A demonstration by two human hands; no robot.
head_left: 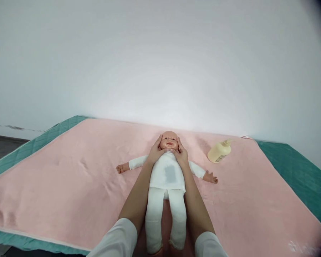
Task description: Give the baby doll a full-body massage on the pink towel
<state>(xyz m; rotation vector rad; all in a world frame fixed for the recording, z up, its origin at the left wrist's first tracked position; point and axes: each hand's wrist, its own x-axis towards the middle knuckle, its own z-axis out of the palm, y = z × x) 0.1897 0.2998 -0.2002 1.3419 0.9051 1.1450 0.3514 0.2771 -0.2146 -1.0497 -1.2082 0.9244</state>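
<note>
A baby doll (166,175) in a white cloth body suit lies on its back, head away from me, arms spread to both sides. My left hand (156,150) cups the left side of the doll's head (169,140), thumb below the chin. On the other side, my right hand (181,152) holds the head in the same way, fingers up along the cheek. Both thumbs nearly meet at the doll's neck. A grey rectangular patch shows on its chest. My forearms run along both sides of its body.
A pale yellow pump bottle (219,152) stands tilted in view to the right, beyond the doll's hand. Under everything lies a pink blanket (69,185) over a green quilted cover (296,167). A plain white wall (160,64) rises behind.
</note>
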